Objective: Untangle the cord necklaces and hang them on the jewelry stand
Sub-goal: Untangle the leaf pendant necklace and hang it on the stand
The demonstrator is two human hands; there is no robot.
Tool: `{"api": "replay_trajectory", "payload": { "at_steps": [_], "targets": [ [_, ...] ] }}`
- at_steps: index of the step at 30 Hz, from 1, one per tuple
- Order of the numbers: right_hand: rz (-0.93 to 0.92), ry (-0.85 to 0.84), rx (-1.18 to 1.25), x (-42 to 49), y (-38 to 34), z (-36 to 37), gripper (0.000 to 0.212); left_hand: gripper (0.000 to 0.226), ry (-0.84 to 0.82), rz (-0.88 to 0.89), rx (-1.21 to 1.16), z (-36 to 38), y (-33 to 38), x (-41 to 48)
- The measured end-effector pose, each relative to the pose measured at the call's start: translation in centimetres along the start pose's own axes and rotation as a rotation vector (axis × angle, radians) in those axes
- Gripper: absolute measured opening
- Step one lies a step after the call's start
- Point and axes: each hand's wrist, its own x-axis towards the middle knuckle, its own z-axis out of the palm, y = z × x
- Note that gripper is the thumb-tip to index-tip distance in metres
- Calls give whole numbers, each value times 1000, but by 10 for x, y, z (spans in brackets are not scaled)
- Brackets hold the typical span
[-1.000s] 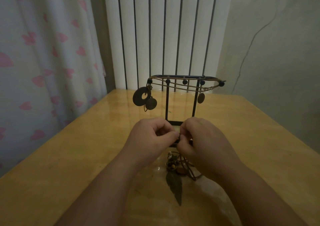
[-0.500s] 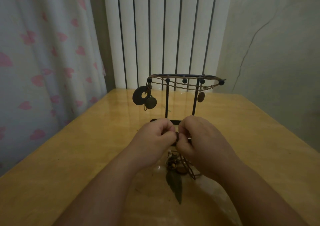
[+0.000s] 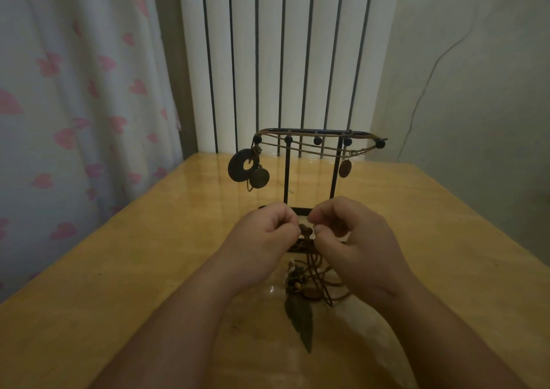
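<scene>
Both hands are raised over the middle of the worktop (image 3: pixel 143 245), on the near side of the jewelry stand (image 3: pixel 286 177). The left hand (image 3: pixel 265 239) and right hand (image 3: pixel 354 239) sit knuckle to knuckle, almost touching. The fingers (image 3: pixel 279 213) of each are curled in tight, thumb and fingertips pinching a small dark knot (image 3: pixel 306 230) of cord held in the narrow gap between the two hands. Thin brown strands drop from the knot to the rest of the tangled cord necklaces (image 3: pixel 312 281), heaped loosely on the worktop just below and near of the hands, partly under the right wrist. Small pale beads show in the heap, and a dark leaf pendant (image 3: pixel 300 320) lies flat at its near end, tip pointing toward the camera. The stand is upright just beyond the hands, its base half hidden by them. Hung cords (image 3: pixel 312 148) already stretch along its top bar, with a ring pendant (image 3: pixel 238 166) and a disc pendant (image 3: pixel 259 177) dangling at the left end and an oval pendant (image 3: pixel 345 168) at the right. A heart-print curtain (image 3: pixel 74 90) hangs far left.
</scene>
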Motion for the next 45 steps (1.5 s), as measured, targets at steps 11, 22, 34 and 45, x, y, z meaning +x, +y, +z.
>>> {"api": "replay_trajectory", "payload": {
  "at_steps": [11,22,34,45],
  "targets": [
    [-1,-102,-189,1,-7,2,3,18,0,-39,0,1,-2,1],
    [37,-133,-128,1,-4,2,9,12,66,31,-58,-1,-2,0],
    [27,-1,-69,1,3,6,12,17,47,-88,-46,2,-5,3],
    [71,16,-60,2,6,8,8,18,23,-168,-64,2,-2,2]
  ]
}}
